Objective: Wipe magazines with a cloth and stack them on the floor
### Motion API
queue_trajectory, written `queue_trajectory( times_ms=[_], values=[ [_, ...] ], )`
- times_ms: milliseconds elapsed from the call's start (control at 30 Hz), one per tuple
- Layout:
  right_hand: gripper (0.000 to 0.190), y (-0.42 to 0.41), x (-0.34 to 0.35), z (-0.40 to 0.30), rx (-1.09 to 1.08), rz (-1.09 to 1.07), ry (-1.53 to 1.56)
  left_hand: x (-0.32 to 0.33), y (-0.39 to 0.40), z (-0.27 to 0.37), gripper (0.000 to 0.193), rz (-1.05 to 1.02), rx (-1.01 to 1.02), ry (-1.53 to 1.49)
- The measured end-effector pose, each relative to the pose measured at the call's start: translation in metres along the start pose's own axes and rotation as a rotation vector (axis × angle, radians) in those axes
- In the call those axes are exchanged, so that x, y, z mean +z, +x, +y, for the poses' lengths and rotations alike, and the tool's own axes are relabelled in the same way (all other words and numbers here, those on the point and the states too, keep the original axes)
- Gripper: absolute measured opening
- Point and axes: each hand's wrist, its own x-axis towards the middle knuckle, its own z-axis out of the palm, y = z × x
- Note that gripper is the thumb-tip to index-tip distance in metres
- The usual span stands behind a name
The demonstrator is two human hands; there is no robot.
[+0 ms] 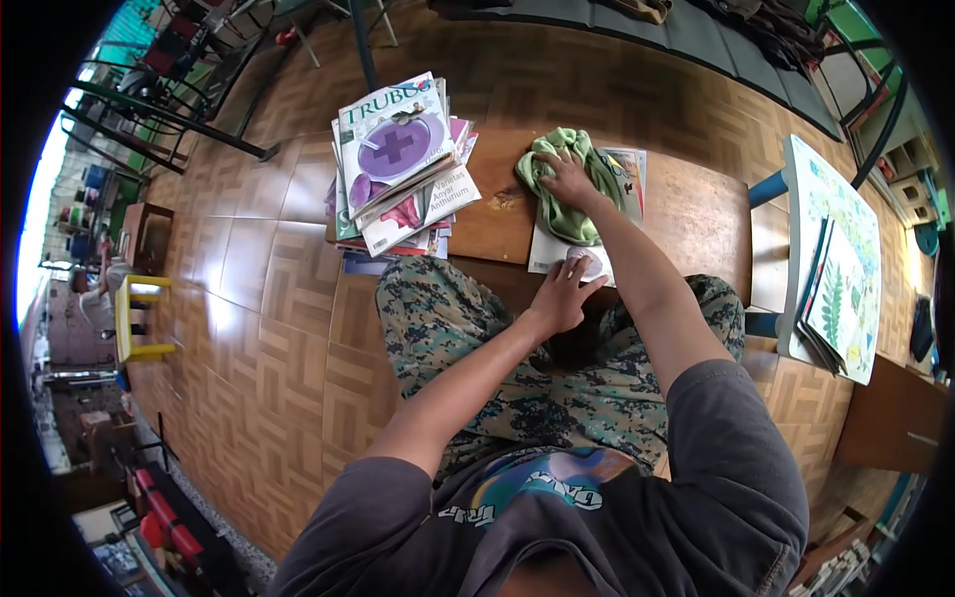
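Observation:
A magazine (547, 252) lies on the low wooden table (690, 213) before me, partly hidden by a crumpled green cloth (567, 216). On top of the cloth rests my right hand (565, 177), with its fingers spread over the fabric. My left hand (565, 293) touches the near edge of the magazine, fingers apart, holding nothing. To the left on the table stands an uneven stack of magazines (403, 160), its top one showing a purple bowl on the cover.
At the right is a small table (858, 224) with a printed top, carrying a few magazines or booklets (832, 298). A yellow stool (125, 317) stands on the tiled floor at the left, near another person (95, 298). A metal-framed stand (179, 123) is at the upper left.

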Motion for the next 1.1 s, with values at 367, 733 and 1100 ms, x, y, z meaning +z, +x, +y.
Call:
queue_trajectory(
  times_ms=[367,733,1100],
  values=[
    [0.038,-0.020,-0.090,-0.072,0.637,-0.988,0.737,-0.011,-0.007,-0.009,0.069,-0.416,-0.187,-0.138],
    [0.057,-0.049,-0.051,-0.041,0.579,-0.331,-0.071,-0.019,0.001,-0.015,0.054,-0.013,-0.113,-0.069],
    [0.066,-0.100,-0.059,-0.096,0.684,-0.210,0.459,-0.002,0.028,-0.093,0.039,0.221,-0.274,-0.421]
  ],
)
